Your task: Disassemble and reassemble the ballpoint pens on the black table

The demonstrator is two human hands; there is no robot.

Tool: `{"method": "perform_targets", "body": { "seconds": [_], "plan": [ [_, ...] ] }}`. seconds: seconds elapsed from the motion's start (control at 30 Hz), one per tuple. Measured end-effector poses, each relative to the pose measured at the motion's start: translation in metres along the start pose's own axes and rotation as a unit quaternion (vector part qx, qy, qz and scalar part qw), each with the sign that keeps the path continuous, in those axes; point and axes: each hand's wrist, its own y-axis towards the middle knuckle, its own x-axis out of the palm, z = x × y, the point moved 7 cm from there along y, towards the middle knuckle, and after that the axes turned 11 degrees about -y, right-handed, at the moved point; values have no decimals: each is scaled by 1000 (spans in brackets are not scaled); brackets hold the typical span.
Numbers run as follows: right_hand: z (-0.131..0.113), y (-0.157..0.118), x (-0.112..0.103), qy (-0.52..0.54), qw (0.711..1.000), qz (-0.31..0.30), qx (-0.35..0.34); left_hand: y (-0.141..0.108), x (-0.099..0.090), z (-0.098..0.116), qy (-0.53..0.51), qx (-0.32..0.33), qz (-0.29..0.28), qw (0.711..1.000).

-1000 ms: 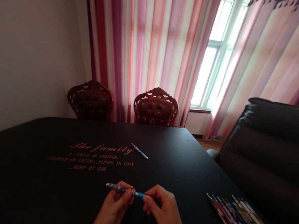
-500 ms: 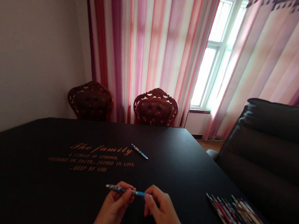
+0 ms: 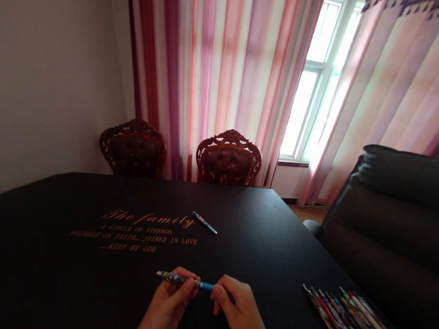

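A pen (image 3: pixel 177 278) with a patterned barrel and a blue front part is held level above the near side of the table. My left hand (image 3: pixel 172 295) is closed round its patterned barrel, thumb on top. The fingers of my right hand (image 3: pixel 235 302) pinch the blue end, hiding its tip. Beyond my hands, a second pen (image 3: pixel 205 222), blue and white, lies slantwise on the table beside the printed lettering (image 3: pixel 149 219).
Several pens (image 3: pixel 351 319) lie side by side at the right edge of the black table (image 3: pixel 254 256). Two carved chairs (image 3: pixel 228 160) stand behind the far edge. A dark leather armchair (image 3: pixel 394 225) is close on the right.
My right hand has shifted very slightly down at the pen's blue end. Both hands keep their hold, and the pen on the table has not moved.
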Motion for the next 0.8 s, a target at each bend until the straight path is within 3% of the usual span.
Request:
{"method": "perform_targets", "body": {
  "seconds": [0.17,0.37,0.63,0.8],
  "plan": [
    [-1,0,-4,-32,999,33,-7,1,0,1,0,10,-4,1000],
    [-2,-1,1,-3,1000,8,-19,-3,4,1,14,4,-16,1000],
    [-4,0,-6,-17,999,28,-14,-1,3,7,30,25,-8,999],
    [6,-1,13,101,993,-33,57,-5,11,10,65,41,-35,996]
  ]
}}
